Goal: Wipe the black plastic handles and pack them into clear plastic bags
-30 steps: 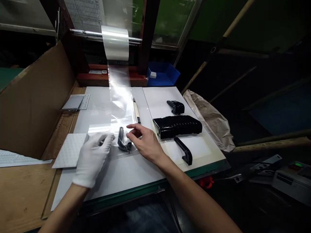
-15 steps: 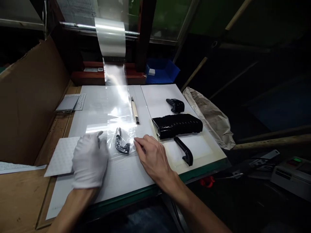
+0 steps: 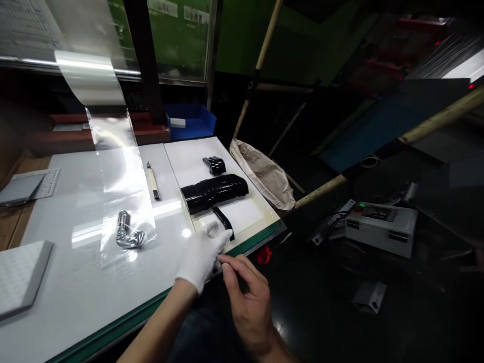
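Had one black handle [image 3: 123, 238] inside clear film [image 3: 118, 174], lower left; had handle stack [image 3: 215, 192] unwrapped, centre. Could not determine grip of left hand [image 3: 198, 256] or right hand [image 3: 247, 298], lower centre.

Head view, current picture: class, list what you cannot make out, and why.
Head view: black handle, near end partly covered by the gloved left hand.
Head view: whether anything sits between the gloved left hand and right hand; fingers and blur hide it.
Head view: the rest of the white block, cut off by the left edge.
Head view: the print on the upper labels, too small and blurred.
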`<state>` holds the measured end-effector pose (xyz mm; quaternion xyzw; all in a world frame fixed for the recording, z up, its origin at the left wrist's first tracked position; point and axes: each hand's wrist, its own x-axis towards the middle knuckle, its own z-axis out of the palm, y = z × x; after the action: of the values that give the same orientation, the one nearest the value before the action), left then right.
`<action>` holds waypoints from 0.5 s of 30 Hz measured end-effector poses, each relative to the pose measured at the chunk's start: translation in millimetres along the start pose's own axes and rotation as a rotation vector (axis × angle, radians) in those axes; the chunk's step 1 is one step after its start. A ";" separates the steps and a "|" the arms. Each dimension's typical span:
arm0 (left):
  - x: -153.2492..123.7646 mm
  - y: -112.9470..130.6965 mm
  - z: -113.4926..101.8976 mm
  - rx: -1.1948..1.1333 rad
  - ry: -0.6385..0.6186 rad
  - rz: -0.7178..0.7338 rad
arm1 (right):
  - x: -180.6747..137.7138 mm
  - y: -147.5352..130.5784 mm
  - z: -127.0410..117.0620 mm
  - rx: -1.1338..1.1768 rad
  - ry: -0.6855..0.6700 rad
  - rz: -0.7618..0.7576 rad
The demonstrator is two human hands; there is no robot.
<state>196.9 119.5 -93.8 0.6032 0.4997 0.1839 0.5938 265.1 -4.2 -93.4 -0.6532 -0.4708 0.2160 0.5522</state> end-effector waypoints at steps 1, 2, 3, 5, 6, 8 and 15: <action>7.8 6.8 6.5 -0.009 0.010 0.005 | 2.7 -0.5 -4.7 0.001 0.021 0.015; 11.9 11.8 10.5 -0.018 0.020 0.009 | 5.2 -0.1 -9.1 0.006 0.041 0.033; 11.8 14.9 12.1 -0.027 0.028 0.011 | 7.5 1.2 -13.2 0.015 0.063 0.054; -1.3 14.1 8.5 -0.045 0.026 0.013 | 11.7 6.3 -19.9 0.042 0.123 0.118; -13.5 9.6 3.5 -0.076 0.024 -0.004 | 13.6 9.5 -22.0 0.064 0.148 0.170; -45.1 -7.5 -11.3 -0.186 0.060 -0.079 | 17.2 14.6 -22.2 0.152 0.128 0.302; -147.7 -81.4 -72.3 -0.695 0.363 -0.424 | 14.7 -5.5 19.9 0.534 -0.482 0.543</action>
<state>42.7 20.0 -95.8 0.2100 0.6170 0.3179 0.6886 253.9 18.4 -90.8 -0.5189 -0.3251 0.6130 0.4993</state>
